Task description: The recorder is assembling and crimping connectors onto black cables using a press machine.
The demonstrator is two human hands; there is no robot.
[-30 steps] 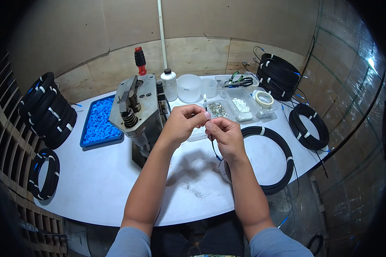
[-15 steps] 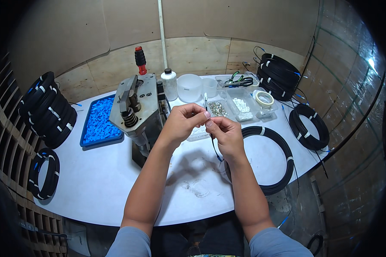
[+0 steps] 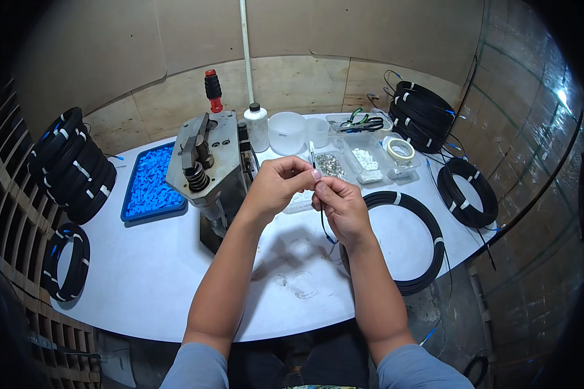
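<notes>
Over the middle of the table, my left hand [image 3: 276, 191] pinches a thin black cable [image 3: 324, 223] between thumb and forefinger. The cable's end, with a slim whitish tip [image 3: 312, 151], points up and away above the fingertips. My right hand [image 3: 346, 211] is closed at the cable just below, thumb and forefinger together; what lies right under its fingertips is hidden. Below the hands the cable hangs down to a small blue piece [image 3: 331, 240] near the right wrist. Beside the right forearm lies a large black cable coil [image 3: 436, 249] tied with white bands.
A metal press [image 3: 204, 155] with a red-and-black handle stands left of my hands, beside a blue tray [image 3: 154, 217] of blue parts. Behind are a bottle [image 3: 257, 129], tubs, a bin of metal pieces [image 3: 331, 163] and pliers [image 3: 363, 124]. Coil stacks [image 3: 71, 165] flank the table.
My right fingertips have shifted slightly right, away from my left thumb. The left hand and the cable's tip have barely moved.
</notes>
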